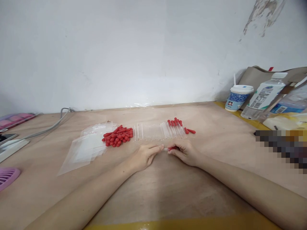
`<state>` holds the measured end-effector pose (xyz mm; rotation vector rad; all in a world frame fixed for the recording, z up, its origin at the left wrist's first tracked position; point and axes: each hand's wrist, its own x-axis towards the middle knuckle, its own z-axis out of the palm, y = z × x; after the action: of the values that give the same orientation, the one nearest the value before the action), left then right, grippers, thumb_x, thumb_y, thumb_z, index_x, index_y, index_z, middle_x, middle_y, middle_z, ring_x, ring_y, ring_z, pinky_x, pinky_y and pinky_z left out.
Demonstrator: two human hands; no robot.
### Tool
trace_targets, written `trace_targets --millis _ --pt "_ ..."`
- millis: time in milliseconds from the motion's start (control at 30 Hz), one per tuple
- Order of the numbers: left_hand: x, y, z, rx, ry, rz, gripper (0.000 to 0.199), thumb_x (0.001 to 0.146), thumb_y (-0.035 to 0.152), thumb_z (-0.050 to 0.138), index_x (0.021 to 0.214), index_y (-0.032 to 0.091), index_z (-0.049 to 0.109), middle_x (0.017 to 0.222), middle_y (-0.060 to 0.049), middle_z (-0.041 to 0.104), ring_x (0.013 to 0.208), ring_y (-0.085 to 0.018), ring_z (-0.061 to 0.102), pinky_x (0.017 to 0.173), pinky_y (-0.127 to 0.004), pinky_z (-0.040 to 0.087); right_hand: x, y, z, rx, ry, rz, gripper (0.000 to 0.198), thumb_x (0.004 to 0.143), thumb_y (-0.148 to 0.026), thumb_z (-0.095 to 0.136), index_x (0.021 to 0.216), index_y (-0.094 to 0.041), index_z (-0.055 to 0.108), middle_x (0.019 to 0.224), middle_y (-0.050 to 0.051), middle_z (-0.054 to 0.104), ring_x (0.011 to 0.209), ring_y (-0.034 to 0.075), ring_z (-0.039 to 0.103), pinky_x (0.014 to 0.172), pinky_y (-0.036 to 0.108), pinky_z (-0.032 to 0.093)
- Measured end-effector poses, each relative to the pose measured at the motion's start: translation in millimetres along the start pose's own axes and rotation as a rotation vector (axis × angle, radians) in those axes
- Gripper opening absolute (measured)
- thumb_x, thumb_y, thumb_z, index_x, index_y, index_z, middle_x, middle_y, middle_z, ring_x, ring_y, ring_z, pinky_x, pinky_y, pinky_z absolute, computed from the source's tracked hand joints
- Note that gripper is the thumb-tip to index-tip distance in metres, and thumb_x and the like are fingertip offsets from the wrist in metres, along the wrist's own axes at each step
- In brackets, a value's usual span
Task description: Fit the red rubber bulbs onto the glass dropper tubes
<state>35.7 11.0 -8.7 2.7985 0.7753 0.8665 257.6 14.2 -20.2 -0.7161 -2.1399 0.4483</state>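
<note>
My left hand (146, 156) pinches a thin transparent dropper tube (165, 149) between thumb and fingertips. At the tube's other end, my right hand (185, 151) is closed on a red rubber bulb (171, 148); the two meet, but how far the tube sits inside the bulb is hidden. Just beyond my hands lies a row of transparent tubes (151, 131), side by side. A heap of red rubber bulbs (118, 136) is at the row's left end. More red bulbs (175, 122) lie at its right end, several lined up with the tube tops.
Transparent zip bags (82, 150) are spread left of the heap. A grey cable (55, 124) and a purple slotted object (9, 177) lie farther left. At right stand a lidded paper cup (237, 98), a plastic bottle (263, 95) and a beige bag (251, 76).
</note>
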Motion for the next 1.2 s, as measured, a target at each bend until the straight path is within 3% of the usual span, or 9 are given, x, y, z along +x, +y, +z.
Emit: trace_targets --millis 333,533,633,800,967,1100,1200 --pt "-0.7 -1.3 -3.2 0.072 -0.037 0.037 0.036 0.087 0.011 0.037 0.117 0.02 0.055 0.104 -0.008 0.066 0.089 -0.016 0.063 0.076 -0.028 0.052 -4.3 -2.2 0.3 -0.087 -0.012 -0.025 0.01 0.082 -0.028 0.054 0.081 -0.021 0.06 0.072 0.002 0.061 0.065 0.013 0.055 0.06 0.025 0.042" --pt "1.7 6.5 -4.2 0.26 -0.139 0.078 0.034 0.089 0.012 0.034 0.115 0.018 0.053 0.092 -0.007 0.065 0.083 -0.017 0.062 0.071 -0.029 0.051 -3.1 -6.0 2.3 -0.212 -0.028 -0.067 0.014 0.082 -0.028 0.053 0.073 -0.02 0.059 0.064 0.001 0.057 0.059 0.013 0.051 0.055 0.024 0.04" --pt "1.5 9.7 -1.8 0.328 -0.129 0.065 0.032 0.089 0.012 0.033 0.115 0.018 0.052 0.093 -0.008 0.063 0.085 -0.018 0.06 0.072 -0.031 0.05 -2.3 -4.6 2.3 -0.215 -0.003 -0.043 0.011 0.082 -0.026 0.053 0.075 -0.019 0.06 0.066 0.002 0.059 0.062 0.013 0.053 0.056 0.025 0.041" --pt "-2.1 6.7 -1.7 0.242 0.008 -0.057 0.026 0.09 0.021 0.038 0.112 0.018 0.053 0.096 -0.007 0.062 0.085 -0.017 0.059 0.075 -0.029 0.049 -2.1 2.3 -2.9 -0.139 0.041 0.001 0.009 0.079 -0.027 0.058 0.081 -0.02 0.062 0.072 0.001 0.063 0.066 0.013 0.056 0.06 0.025 0.043" --pt "-6.4 2.6 -7.7 0.119 -0.039 -0.171 0.026 0.091 0.026 0.038 0.102 0.017 0.059 0.085 -0.006 0.065 0.076 -0.016 0.06 0.069 -0.027 0.049 -2.3 7.0 -7.2 -0.089 0.044 0.075 0.009 0.075 -0.028 0.063 0.08 -0.02 0.065 0.066 0.0 0.061 0.06 0.012 0.054 0.054 0.025 0.043" --pt "-6.0 4.0 -9.6 0.081 -0.072 -0.195 0.028 0.091 0.027 0.036 0.096 0.016 0.061 0.08 -0.006 0.065 0.072 -0.015 0.061 0.066 -0.025 0.048 -1.9 7.5 -7.2 0.025 0.046 0.187 0.013 0.074 -0.03 0.063 0.082 -0.02 0.066 0.073 0.002 0.066 0.064 0.014 0.058 0.056 0.026 0.046" --pt "-4.6 5.5 -9.6 0.092 -0.072 -0.179 0.028 0.091 0.025 0.036 0.093 0.015 0.061 0.076 -0.006 0.064 0.067 -0.014 0.059 0.062 -0.024 0.046 -2.0 6.2 -7.4 0.058 0.014 0.181 0.014 0.076 -0.03 0.061 0.086 -0.021 0.066 0.076 0.002 0.067 0.067 0.014 0.06 0.059 0.026 0.048"
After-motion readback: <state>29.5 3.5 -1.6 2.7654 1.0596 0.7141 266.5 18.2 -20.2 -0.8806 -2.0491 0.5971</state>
